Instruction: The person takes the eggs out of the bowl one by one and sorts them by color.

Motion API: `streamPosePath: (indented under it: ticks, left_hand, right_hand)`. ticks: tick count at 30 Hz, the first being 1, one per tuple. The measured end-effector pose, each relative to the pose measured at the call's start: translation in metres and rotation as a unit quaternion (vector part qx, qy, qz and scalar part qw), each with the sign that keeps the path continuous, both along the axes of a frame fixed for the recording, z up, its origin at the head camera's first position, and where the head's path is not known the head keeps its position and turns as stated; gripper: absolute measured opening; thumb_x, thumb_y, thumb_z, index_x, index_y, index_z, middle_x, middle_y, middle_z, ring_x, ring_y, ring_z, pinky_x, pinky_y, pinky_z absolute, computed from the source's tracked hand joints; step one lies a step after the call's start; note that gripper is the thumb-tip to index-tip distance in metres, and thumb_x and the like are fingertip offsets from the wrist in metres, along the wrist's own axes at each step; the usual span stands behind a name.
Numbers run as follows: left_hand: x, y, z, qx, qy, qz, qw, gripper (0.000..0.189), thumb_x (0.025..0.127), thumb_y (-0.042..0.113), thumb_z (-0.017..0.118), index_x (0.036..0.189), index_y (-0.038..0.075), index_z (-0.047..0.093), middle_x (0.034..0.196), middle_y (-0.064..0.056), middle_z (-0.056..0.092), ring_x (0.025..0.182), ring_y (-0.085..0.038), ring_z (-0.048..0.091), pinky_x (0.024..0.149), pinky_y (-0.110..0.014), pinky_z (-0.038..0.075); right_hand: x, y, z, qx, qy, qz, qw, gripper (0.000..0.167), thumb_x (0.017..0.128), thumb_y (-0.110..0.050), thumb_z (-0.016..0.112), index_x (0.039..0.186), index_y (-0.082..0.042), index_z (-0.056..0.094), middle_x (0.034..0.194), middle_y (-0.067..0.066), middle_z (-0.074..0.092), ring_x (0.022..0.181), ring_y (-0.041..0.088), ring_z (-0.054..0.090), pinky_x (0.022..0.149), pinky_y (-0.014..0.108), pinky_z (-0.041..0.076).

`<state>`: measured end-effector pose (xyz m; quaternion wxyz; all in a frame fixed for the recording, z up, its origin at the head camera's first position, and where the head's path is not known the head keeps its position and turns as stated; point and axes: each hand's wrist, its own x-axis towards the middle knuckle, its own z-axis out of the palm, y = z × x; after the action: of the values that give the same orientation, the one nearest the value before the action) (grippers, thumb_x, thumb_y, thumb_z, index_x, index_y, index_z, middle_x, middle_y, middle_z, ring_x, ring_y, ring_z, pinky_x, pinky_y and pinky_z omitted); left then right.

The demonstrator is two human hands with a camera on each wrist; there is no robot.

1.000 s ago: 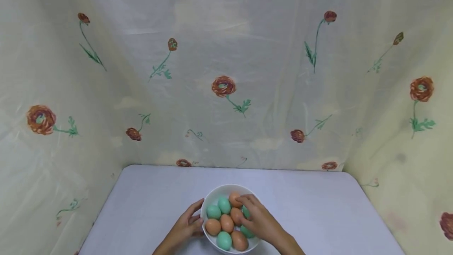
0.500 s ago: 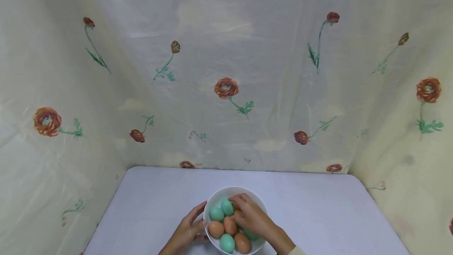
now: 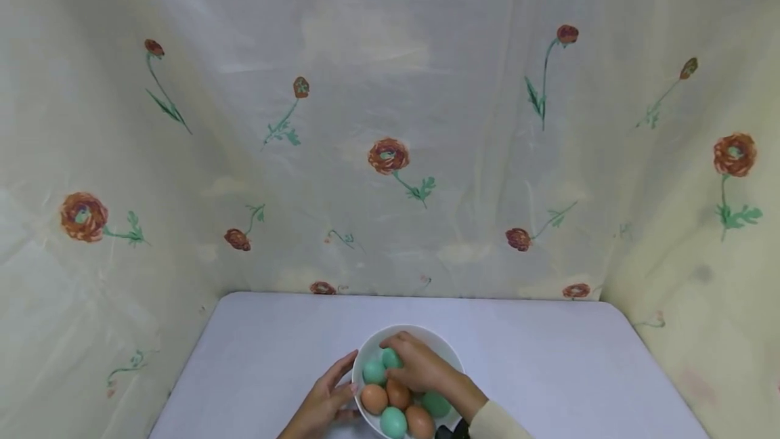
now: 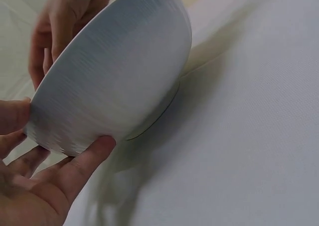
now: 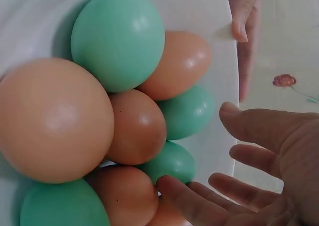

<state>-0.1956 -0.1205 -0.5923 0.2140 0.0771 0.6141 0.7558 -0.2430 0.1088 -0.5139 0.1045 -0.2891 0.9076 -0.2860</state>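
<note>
A white bowl (image 3: pixel 449 351) near the front of the table holds several green and brown eggs. My left hand (image 3: pixel 323 402) holds the bowl's left side; in the left wrist view its fingertips (image 4: pixel 102 145) press the outer wall below the rim. Over the bowl is my right hand (image 3: pixel 417 363), its thumb and fingers spread on either side of a green egg (image 3: pixel 390 358). The right wrist view shows a gap between those fingers and that green egg (image 5: pixel 174 161). A brown egg (image 3: pixel 399 393) lies just below the hand, which hides part of the bowl's contents.
The bowl stands on a white table (image 3: pixel 274 330). Pale curtains with a flower print (image 3: pixel 390 156) hang behind and on both sides, close to the table's edges. A black object (image 3: pixel 452 431) sits at the right wrist, by a light sleeve (image 3: pixel 496 422).
My right hand has moved left across the bowl, from a brown egg at the back to the green egg beside it. My left hand has stayed at the bowl's side. The view has shifted slightly.
</note>
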Motion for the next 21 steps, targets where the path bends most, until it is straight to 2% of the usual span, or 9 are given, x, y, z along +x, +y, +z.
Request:
streamPosePath:
  ticks: [3, 7, 15, 21]
  left_hand:
    - [0.000, 0.000, 0.000, -0.005, -0.002, -0.005, 1.0000, 0.072, 0.101, 0.024, 0.059, 0.159, 0.009, 0.020, 0.166, -0.025, 0.010, 0.139, -0.039, 0.046, 0.090, -0.046, 0.060]
    - [-0.001, 0.000, -0.001, 0.007, -0.005, -0.012, 0.9999, 0.072, 0.102, 0.025, 0.059, 0.160, 0.008, 0.019, 0.166, -0.025, 0.010, 0.138, -0.036, 0.047, 0.091, -0.047, 0.060]
    - [0.001, 0.001, -0.007, 0.041, -0.016, -0.023, 0.9987, 0.072, 0.102, 0.025, 0.057, 0.160, 0.008, 0.017, 0.165, -0.027, 0.005, 0.124, -0.033, 0.056, 0.092, -0.054, 0.057]
    - [-0.001, 0.000, -0.005, 0.037, -0.036, -0.022, 0.9984, 0.073, 0.101, 0.029, 0.059, 0.160, 0.011, 0.019, 0.165, -0.026, 0.007, 0.117, -0.032, 0.062, 0.090, -0.052, 0.059]
  right_hand:
    - [-0.002, -0.001, 0.001, 0.007, -0.005, 0.010, 0.9999, 0.041, 0.087, -0.018, 0.075, 0.124, -0.004, 0.066, 0.125, 0.011, 0.063, 0.117, 0.025, 0.058, 0.101, 0.041, 0.052]
    - [-0.007, -0.002, 0.001, 0.022, -0.006, 0.032, 0.9992, 0.038, 0.087, -0.019, 0.075, 0.121, -0.003, 0.067, 0.122, 0.009, 0.067, 0.116, 0.023, 0.059, 0.102, 0.039, 0.052]
    - [-0.012, -0.004, -0.007, 0.031, -0.004, 0.044, 0.9986, 0.032, 0.084, -0.018, 0.077, 0.112, -0.003, 0.071, 0.115, 0.008, 0.070, 0.111, 0.022, 0.061, 0.101, 0.038, 0.051]
    - [-0.013, -0.004, -0.010, 0.021, 0.014, 0.060, 0.9979, 0.024, 0.079, -0.007, 0.076, 0.102, -0.002, 0.073, 0.103, 0.006, 0.072, 0.098, 0.017, 0.063, 0.093, 0.030, 0.054]
